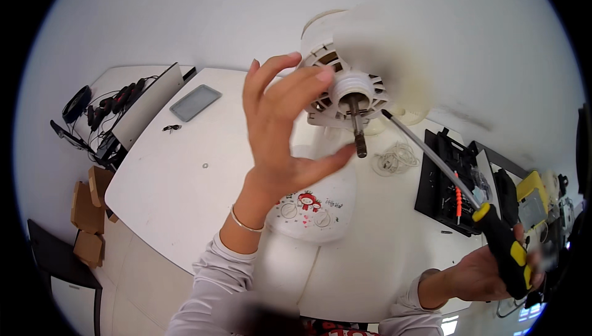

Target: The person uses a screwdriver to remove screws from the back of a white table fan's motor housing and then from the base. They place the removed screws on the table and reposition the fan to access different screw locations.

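Observation:
A white fan motor housing (320, 117) with slotted vents stands raised in front of me, its dark metal shaft (359, 129) sticking out toward me. My left hand (277, 123) is open beside it, thumb and fingers spread wide. The fingertips overlap the housing's left side and the thumb tip lies close to the shaft's end; whether they touch I cannot tell. Below is the white fan base (308, 219) with two round knobs and red cartoon prints. In my right hand (487, 274) is a black and yellow screwdriver (502, 243), its tip pointing up and left near the housing.
A coiled pale cord (394, 160) lies right of the base on the white table (160, 176). Farther right is an opened black tool case (441, 182). A grey tray (195, 102), a small black cable (172, 128) and a small ring (205, 165) lie at left. Cardboard boxes (87, 209) stand beyond.

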A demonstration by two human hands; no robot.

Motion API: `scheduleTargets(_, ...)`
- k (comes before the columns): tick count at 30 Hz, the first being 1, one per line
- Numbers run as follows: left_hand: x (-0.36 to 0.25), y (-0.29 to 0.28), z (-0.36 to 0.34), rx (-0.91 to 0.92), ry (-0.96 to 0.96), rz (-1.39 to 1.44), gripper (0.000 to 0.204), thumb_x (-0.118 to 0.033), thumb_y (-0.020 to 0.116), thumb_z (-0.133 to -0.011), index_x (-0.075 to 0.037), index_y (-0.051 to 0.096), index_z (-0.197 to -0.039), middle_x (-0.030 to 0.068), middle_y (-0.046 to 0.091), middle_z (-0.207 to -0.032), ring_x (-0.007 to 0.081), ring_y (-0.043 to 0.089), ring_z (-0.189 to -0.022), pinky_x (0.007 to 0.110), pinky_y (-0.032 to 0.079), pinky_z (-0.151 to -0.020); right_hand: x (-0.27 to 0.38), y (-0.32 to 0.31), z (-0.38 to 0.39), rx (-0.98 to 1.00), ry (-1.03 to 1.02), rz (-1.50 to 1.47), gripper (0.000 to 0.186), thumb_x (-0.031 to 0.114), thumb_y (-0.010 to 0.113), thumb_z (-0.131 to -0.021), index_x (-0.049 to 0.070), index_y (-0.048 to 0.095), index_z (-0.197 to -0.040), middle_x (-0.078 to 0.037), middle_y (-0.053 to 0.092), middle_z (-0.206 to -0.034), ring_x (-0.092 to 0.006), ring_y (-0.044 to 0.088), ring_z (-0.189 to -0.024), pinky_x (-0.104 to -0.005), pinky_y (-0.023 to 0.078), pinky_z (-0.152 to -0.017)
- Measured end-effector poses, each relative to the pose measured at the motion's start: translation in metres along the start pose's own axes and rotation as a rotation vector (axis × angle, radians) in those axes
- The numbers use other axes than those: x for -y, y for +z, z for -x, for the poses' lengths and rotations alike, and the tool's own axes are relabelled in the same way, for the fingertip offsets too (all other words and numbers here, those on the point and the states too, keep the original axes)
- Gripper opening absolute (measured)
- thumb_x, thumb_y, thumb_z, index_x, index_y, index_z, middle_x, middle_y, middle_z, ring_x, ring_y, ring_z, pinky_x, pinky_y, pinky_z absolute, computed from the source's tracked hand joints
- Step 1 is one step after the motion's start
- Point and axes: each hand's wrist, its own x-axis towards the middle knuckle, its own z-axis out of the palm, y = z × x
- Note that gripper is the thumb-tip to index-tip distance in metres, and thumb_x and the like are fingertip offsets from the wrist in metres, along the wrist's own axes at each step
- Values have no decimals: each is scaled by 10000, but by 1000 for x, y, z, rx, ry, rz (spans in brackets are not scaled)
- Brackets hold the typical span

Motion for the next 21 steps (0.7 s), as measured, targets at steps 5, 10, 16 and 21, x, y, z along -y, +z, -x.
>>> scheduleTargets(5, -9, 21, 3, 62, -12, 64, 845, -239, 805, -561, -101, 399, -1289, 80, 588, -1179, 362, 274, -1294, 468, 356, -989, 2, 4, 0, 164, -20, -126, 427, 334, 635, -832, 229, 437, -1196, 9, 478, -1143, -335, 518, -1137, -496, 484, -941)
scheduleTargets(10, -17, 19, 0, 16, -43, -37, 415, -326, 715, -623, -159, 673, -1000, -14, 613, -1169, 348, 425, -1220, 532, 237, -1024, -1, 11, 1, 280, 28, -209, 421, 298, 650, -823, 251, 442, -1186, 22, 484, -1145, -316, 515, -1148, -500, 492, -930)
scheduleTargets(16, -14, 16, 2, 48, 1, -76, 417, -239, 697, -618, -141, 660, -1022, 4, 608, -1172, 361, 445, -1198, 506, 288, -995, 0, 3, 7, 151, -47, -5, 446, 288, 654, -823, 264, 432, -1208, 24, 482, -1162, -306, 516, -1149, -498, 484, -940)
scheduleTargets(21, -14, 19, 0, 33, 22, -22, 437, -161, 683, -595, -104, 640, -1026, 25, 595, -1188, 370, 432, -1205, 484, 358, -947, 1, 2, 8, 152, -57, 16, 420, 286, 649, -829, 270, 450, -1198, 42, 475, -1156, -316, 498, -1164, -493, 458, -965)
